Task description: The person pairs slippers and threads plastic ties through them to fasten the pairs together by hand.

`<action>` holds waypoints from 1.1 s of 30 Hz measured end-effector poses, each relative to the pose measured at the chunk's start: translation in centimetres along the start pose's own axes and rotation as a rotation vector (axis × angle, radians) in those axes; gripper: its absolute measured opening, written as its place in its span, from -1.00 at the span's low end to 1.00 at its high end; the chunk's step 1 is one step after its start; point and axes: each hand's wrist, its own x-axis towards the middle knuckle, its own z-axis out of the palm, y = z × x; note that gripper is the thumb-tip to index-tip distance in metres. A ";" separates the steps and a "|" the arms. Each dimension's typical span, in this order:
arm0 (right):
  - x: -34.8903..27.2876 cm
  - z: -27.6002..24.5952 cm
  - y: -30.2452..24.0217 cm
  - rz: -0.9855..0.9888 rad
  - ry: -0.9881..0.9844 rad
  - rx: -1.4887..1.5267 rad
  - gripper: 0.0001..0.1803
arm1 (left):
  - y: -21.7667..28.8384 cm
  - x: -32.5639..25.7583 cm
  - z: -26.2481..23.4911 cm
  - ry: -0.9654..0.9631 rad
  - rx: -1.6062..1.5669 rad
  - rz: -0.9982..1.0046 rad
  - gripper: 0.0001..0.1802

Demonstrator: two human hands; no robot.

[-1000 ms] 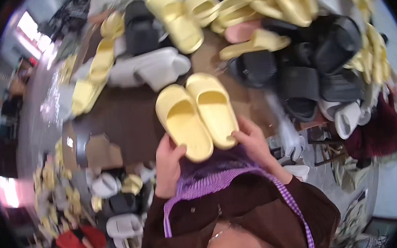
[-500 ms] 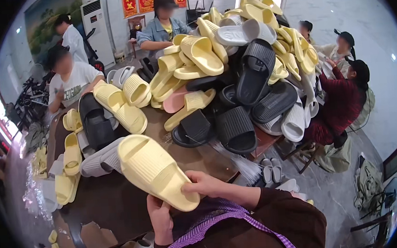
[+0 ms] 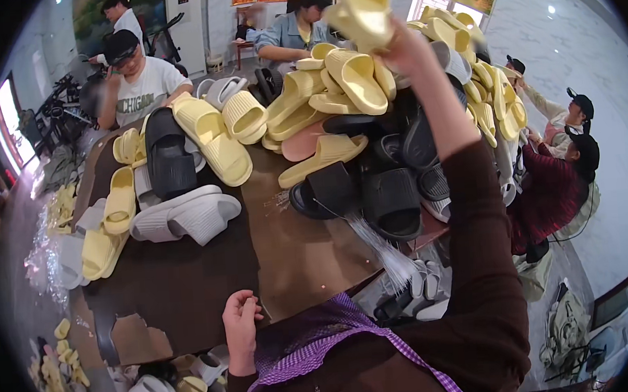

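Gripping a yellow slipper, right hand clears the slipper pile.

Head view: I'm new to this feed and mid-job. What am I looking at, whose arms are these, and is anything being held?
This is one wide fisheye camera worn on a person's head, looking down and forward, so straight edges bend near the rim. There is no machine: the arms rising from the bottom edge belong to the wearer. The right hand is raised high, gripping a yellow slipper above the heap. The left hand rests loosely curled and empty at the near edge of the brown table. The table carries a big pile of slippers: yellow, black, white and one pink. Other people sit around the far side and the right, and more slippers lie on the floor at lower left.
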 end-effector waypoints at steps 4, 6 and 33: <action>-1.5 4.3 -3.0 0.121 0.490 -0.069 -0.36 | -0.2 -1.5 -1.0 0.116 -0.031 -0.019 -0.83; -2.0 3.2 -2.1 0.101 0.491 -0.089 -0.37 | -0.1 -1.2 -1.3 0.103 -0.045 -0.019 -0.82; -35.3 23.2 18.2 0.478 -0.378 -0.002 -0.66 | 11.7 18.8 -21.3 0.393 1.625 0.415 -0.51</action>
